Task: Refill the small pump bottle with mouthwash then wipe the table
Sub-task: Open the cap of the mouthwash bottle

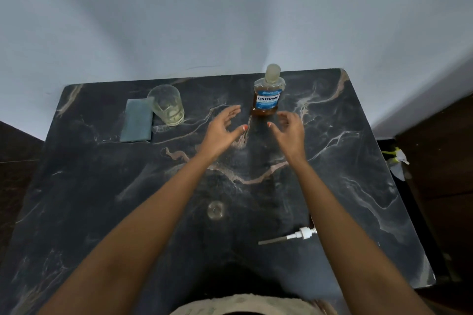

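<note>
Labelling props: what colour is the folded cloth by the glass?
Grey-blue folded cloth, plain, no pattern. Head view.

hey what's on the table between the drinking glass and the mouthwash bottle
In the head view, nothing stands between the clear drinking glass and the amber blue-labelled mouthwash bottle: only bare dark marble table, with the open left hand's fingertips reaching in from below.

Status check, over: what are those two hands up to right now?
Left hand, right hand open, empty, nearing amber Listerine mouthwash bottle. White pump head lying loose. Small clear bottle uncapped. Path clear.

Dim, bluish light; wide-angle bending curves the marble table (pixel 371 174) edges, and both moving hands are slightly blurred.
</note>
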